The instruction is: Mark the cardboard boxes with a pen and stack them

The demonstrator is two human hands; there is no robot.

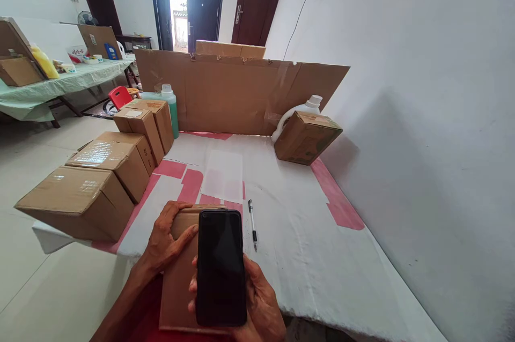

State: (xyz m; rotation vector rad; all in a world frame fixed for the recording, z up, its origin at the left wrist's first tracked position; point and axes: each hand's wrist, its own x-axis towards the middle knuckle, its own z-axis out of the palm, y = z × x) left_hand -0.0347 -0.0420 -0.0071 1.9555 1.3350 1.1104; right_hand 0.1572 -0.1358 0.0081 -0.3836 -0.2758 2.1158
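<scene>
A black smartphone (222,269) with a dark screen lies upright in my right hand (261,299), whose fingers wrap around both its long sides. Under and behind the phone is a brown cardboard box (177,294), close to my body at the table's near edge. My left hand (169,235) is on that box's upper left part, thumb across the top and fingers over the far left edge, gripping it. Just right of the phone, a clear pen with a black grip (252,224) rests on the white table cover (298,256).
Several cardboard boxes (88,192) line the left edge, with a green liquid bottle (170,109) behind. A cardboard panel (233,95) stands across the back. At the right back, a tilted box (306,138) leans by a white jug (295,110). The wall (434,117) borders the right side.
</scene>
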